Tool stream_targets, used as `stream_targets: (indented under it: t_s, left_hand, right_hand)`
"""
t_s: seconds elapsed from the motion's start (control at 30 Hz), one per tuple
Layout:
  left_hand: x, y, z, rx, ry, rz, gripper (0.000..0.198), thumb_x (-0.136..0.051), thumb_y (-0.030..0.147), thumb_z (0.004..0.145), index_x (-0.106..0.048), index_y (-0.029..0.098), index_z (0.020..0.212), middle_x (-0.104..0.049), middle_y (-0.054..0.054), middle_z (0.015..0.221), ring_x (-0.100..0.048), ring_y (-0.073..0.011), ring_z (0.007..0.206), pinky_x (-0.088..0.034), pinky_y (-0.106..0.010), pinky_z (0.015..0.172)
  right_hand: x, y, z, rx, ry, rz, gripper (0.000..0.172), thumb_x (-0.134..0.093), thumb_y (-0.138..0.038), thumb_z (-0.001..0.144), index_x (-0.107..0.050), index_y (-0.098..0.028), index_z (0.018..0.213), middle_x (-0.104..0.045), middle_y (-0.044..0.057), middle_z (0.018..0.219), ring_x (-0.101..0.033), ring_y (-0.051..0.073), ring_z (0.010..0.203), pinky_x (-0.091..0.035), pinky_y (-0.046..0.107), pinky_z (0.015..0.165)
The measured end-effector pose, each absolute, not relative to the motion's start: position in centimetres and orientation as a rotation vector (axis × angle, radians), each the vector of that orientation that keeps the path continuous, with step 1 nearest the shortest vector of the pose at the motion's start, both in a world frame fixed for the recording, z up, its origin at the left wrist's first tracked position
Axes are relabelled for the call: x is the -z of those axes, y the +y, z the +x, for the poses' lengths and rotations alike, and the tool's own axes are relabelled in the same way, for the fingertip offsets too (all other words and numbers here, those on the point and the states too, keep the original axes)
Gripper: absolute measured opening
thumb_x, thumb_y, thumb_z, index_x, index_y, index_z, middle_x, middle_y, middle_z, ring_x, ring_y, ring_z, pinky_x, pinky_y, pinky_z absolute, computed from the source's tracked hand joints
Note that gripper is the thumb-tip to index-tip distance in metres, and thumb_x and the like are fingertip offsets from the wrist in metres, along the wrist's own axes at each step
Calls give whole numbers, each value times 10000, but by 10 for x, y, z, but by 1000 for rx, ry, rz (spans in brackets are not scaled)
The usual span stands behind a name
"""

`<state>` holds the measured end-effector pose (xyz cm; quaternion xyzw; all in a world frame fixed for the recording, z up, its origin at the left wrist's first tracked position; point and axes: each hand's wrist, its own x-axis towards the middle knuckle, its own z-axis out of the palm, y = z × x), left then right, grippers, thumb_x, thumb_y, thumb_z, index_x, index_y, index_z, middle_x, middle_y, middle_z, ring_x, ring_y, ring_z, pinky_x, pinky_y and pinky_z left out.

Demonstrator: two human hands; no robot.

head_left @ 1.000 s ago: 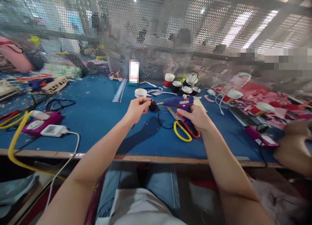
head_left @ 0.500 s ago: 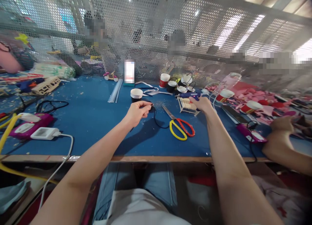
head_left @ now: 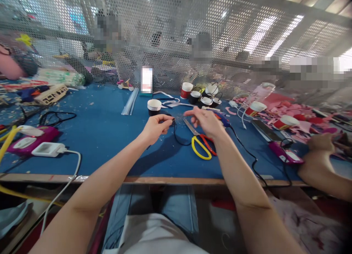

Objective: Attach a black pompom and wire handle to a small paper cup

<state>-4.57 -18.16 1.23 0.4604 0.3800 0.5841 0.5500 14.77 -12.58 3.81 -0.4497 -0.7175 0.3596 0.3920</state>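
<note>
My left hand (head_left: 157,128) is closed in a pinch on the end of a thin black cord (head_left: 176,134), which droops in a curve to the blue tabletop. Just beyond it stands a small paper cup (head_left: 154,105) with a dark band. My right hand (head_left: 205,122) is held above the scissors (head_left: 202,148), index finger stretched out, with nothing visible in it. The scissors lie with blades apart and have one yellow and one red handle. Behind the right hand, partly covered by it, rests a blue glue gun (head_left: 222,119) with a black cable.
Several cups with black cord handles (head_left: 206,100) stand by the mesh screen (head_left: 170,33). Clear glue sticks (head_left: 129,101) and a lit phone (head_left: 146,79) are at the back. A purple power strip (head_left: 41,138) is left; pink scraps (head_left: 286,103) and another person's arm (head_left: 319,162) are right.
My right hand has let go of the glue gun and moved left, over the scissors and closer to my left hand. The left hand keeps its pinch almost in place.
</note>
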Motion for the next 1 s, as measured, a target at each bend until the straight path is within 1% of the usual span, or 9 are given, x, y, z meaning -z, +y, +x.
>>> stream_targets:
  t_s: [0.07,0.13,0.23,0.37,0.47,0.53,0.73,0.9,1.0]
  left_hand:
    - [-10,-180,-46,-1401,955,1142,95,-601,148,720,-608,100,801,-445,48,503,-349,-32,420,-236,-186,418]
    - [-9,-179,-47,-1417,1036,1226,119,-600,184,725,-617,107,815,-479,40,520,-363,-37,423,-259,-190,423]
    - [-6,-178,-48,-1427,1147,1388,145,-591,204,735,-637,117,843,-540,19,572,-417,-53,471,-314,-194,462]
    - [-5,-179,-47,-1456,1196,1569,142,-571,194,753,-652,133,853,-619,-26,707,-525,-90,617,-387,-205,567]
    - [-4,-180,-46,-1499,1203,1665,144,-557,192,768,-649,136,863,-645,-53,814,-568,-114,728,-419,-223,659]
    - [-3,-181,-45,-1521,1197,1683,143,-550,191,773,-643,137,868,-644,-57,845,-573,-120,759,-423,-229,691]
    - [-1,-182,-43,-1561,1187,1679,165,-554,185,772,-601,149,927,-551,3,704,-504,-85,624,-397,-209,626]
    - [-2,-183,-42,-1543,1205,1683,159,-569,238,778,-574,145,907,-552,-4,716,-508,-90,641,-391,-210,619]
    - [-3,-182,-44,-1483,1231,1656,162,-586,289,767,-580,143,839,-567,-8,697,-489,-91,616,-364,-205,582]
  right_hand:
    - [-34,-144,123,-1226,-1751,-1028,519,-468,-631,769,-684,-165,846,-592,40,667,-406,84,464,-308,238,426]
    - [-27,-156,107,-1407,-1635,-941,529,-486,-631,760,-677,-147,855,-612,63,730,-409,78,484,-290,224,400]
    - [-19,-161,102,-1592,-1402,-895,478,-560,-587,736,-667,-132,837,-597,61,741,-407,72,510,-285,210,394]
    - [-14,-160,104,-1726,-1200,-859,388,-647,-498,705,-658,-129,824,-565,39,740,-399,61,522,-264,194,389]
    - [-12,-161,104,-1783,-1118,-827,337,-671,-450,699,-651,-134,815,-560,31,743,-397,56,526,-256,186,387]
    - [-11,-162,102,-1796,-1101,-813,317,-670,-439,701,-648,-141,806,-562,28,741,-401,60,530,-263,189,388]
    - [-10,-164,99,-1738,-1104,-801,302,-690,-425,674,-660,-147,791,-565,22,730,-397,62,534,-260,193,391]
    - [-8,-163,99,-1664,-1148,-785,344,-683,-476,664,-675,-148,765,-540,19,713,-386,61,536,-244,192,398]
    - [-7,-162,100,-1624,-1182,-803,378,-661,-517,665,-676,-150,754,-529,19,709,-384,65,535,-245,202,400]
